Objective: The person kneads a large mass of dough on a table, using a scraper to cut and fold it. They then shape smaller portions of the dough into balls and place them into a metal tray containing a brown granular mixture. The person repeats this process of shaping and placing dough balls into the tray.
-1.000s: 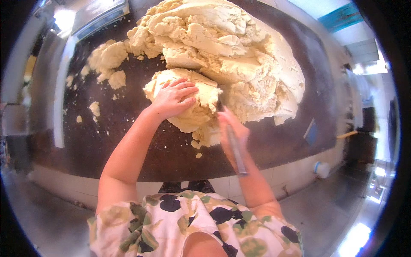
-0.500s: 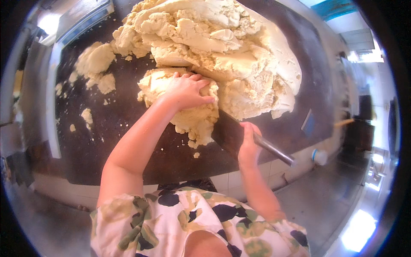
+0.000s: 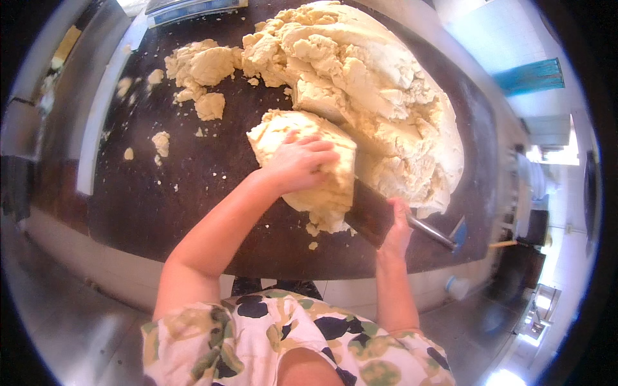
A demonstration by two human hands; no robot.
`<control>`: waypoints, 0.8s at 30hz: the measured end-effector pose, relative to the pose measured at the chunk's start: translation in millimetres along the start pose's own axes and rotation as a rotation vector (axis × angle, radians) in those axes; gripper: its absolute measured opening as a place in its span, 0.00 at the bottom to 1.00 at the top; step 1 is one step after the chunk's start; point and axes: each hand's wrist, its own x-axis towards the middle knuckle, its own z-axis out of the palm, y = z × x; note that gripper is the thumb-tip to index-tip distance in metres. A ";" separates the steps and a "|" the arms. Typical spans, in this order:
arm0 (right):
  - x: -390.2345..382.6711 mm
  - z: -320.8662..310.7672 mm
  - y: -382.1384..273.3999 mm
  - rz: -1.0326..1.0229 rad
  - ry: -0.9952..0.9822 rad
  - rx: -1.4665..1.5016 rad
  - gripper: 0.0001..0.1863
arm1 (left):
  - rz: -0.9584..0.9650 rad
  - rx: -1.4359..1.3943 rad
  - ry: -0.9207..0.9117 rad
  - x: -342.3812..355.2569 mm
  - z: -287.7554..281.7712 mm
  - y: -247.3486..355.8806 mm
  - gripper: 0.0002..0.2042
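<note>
My left hand [image 3: 298, 166] lies on top of a cut chunk of pale yellow dough [image 3: 330, 193], fingers stretched out and a little apart. My right hand [image 3: 395, 233] is closed around a cleaver with a broad dark blade [image 3: 371, 212] and a round metal handle. That blade stands along the chunk's right side, between it and a large mound of dough [image 3: 393, 83]. Part of the blade's far end is hidden among the dough. The mound has a rough, torn face on the left and a smooth outer skin on the right.
Smaller dough lumps [image 3: 206, 67] and crumbs lie scattered on the dark tabletop [image 3: 212, 151] to the left. A scale-like device [image 3: 193, 9] sits at the far left edge. Near the right edge lies a small blue scraper-like piece [image 3: 459, 231]. A whitish container [image 3: 457, 286] is beyond the table edge.
The view has shifted, so the table contents appear farther right. My left hand has come nearer to me over the chunk, and the gap between chunk and mound looks wider.
</note>
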 end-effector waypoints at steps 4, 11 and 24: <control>-23.4 23.9 -38.8 0.032 -0.011 -0.003 0.11 | -0.066 -0.089 0.693 -95.3 24.2 -43.2 0.28; -51.0 77.9 -51.7 0.044 -0.274 0.014 0.14 | -0.105 0.057 0.869 -153.4 114.2 9.2 0.46; -29.3 209.8 -71.2 0.023 -0.663 0.090 0.13 | -0.763 -0.038 1.265 -203.7 30.2 -162.3 0.29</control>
